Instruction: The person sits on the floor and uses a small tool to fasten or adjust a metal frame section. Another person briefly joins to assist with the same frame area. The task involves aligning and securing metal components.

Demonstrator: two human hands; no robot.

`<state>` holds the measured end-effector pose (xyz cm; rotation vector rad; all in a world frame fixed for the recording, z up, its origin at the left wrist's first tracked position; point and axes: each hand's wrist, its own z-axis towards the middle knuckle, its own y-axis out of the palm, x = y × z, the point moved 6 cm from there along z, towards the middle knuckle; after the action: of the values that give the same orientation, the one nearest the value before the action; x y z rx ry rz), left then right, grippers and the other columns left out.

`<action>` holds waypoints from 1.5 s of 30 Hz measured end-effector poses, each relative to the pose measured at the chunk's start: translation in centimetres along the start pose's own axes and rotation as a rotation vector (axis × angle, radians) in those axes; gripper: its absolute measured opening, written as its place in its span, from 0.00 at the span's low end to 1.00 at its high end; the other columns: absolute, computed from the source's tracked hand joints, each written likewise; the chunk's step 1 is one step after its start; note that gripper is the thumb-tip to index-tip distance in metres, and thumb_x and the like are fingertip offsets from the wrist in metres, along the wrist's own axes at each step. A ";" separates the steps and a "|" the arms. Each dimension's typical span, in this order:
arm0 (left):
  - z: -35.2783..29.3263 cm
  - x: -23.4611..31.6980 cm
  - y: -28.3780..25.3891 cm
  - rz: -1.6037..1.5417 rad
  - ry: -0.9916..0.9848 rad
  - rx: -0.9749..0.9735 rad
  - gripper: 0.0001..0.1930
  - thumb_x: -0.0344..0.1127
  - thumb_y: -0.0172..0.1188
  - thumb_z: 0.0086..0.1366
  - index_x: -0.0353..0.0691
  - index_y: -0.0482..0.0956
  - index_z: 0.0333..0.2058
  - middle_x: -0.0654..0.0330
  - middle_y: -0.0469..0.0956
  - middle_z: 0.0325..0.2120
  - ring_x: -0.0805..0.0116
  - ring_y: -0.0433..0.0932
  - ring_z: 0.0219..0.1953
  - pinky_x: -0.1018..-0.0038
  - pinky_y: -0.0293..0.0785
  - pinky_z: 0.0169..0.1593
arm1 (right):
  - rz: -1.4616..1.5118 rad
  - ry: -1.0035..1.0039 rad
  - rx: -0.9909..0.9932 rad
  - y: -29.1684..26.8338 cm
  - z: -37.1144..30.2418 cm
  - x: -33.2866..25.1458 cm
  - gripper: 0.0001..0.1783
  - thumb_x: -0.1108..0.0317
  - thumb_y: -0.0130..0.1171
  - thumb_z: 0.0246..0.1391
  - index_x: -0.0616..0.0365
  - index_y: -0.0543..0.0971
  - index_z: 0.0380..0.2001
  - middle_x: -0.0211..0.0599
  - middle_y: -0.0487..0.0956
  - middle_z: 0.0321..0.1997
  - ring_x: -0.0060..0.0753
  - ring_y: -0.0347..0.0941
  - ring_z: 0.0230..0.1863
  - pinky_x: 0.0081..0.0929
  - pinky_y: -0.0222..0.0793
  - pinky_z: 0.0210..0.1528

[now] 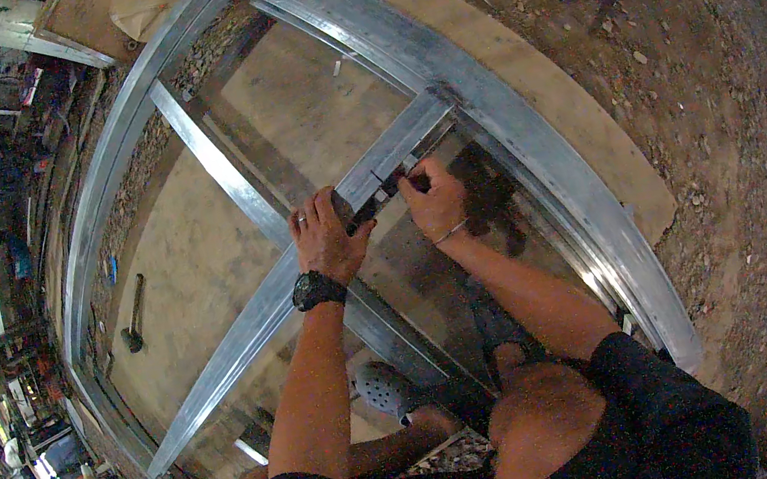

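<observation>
A silvery metal frame (407, 48) lies before me, with a crossbar (285, 289) running from its lower left to its upper right side. My left hand (327, 241), with a ring and a dark wristwatch, is wrapped over the crossbar, thumb on the near side. Just to its right, my right hand (436, 198) is closed at the bar's near edge, fingertips pinched. What they hold is too small and dark to make out. Between the hands, a small dark fitting (386, 190) sits along the bar's edge.
A hammer (135, 317) lies on the board inside the frame, near a small blue object (112, 270). Another metal bar (219, 165) crosses the frame. My clog-shod foot (383, 389) is inside it. Stony dirt (724, 213) borders the right, and cluttered gear (53, 447) the left.
</observation>
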<state>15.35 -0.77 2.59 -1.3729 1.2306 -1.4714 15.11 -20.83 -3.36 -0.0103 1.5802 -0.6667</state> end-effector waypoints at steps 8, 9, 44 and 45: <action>0.4 0.9 0.1 -0.029 0.028 0.008 0.45 0.56 0.77 0.51 0.41 0.68 0.61 0.49 0.72 0.58 0.45 0.69 0.63 0.48 0.56 0.70 | 0.063 -0.038 0.015 -0.3 0.0 0.7 0.12 0.65 0.72 0.52 0.57 0.78 0.32 0.41 0.83 0.30 0.44 0.82 0.31 0.40 0.77 0.36; 0.4 1.0 0.1 -0.031 0.026 0.010 0.45 0.56 0.77 0.50 0.41 0.68 0.61 0.49 0.72 0.58 0.45 0.69 0.63 0.48 0.56 0.70 | 0.071 -0.011 -0.003 -0.2 0.0 1.0 0.12 0.64 0.72 0.52 0.55 0.78 0.32 0.41 0.83 0.30 0.46 0.82 0.32 0.41 0.77 0.37; 0.2 0.9 0.0 -0.029 0.029 -0.007 0.43 0.54 0.75 0.54 0.40 0.66 0.63 0.48 0.74 0.58 0.48 0.70 0.64 0.47 0.51 0.73 | 0.034 0.030 0.013 -0.7 0.4 0.9 0.12 0.64 0.72 0.50 0.59 0.82 0.31 0.44 0.85 0.30 0.42 0.83 0.32 0.36 0.76 0.37; 0.1 0.8 0.0 -0.025 0.024 -0.005 0.43 0.54 0.75 0.54 0.40 0.66 0.63 0.48 0.74 0.58 0.48 0.70 0.64 0.47 0.51 0.73 | 0.040 0.031 0.023 -0.7 0.3 0.7 0.12 0.66 0.73 0.49 0.61 0.82 0.32 0.44 0.85 0.30 0.40 0.83 0.31 0.35 0.76 0.36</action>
<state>15.40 -1.54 2.74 -1.3819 1.2372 -1.5070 15.06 -21.81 -3.68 0.0490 1.5981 -0.6562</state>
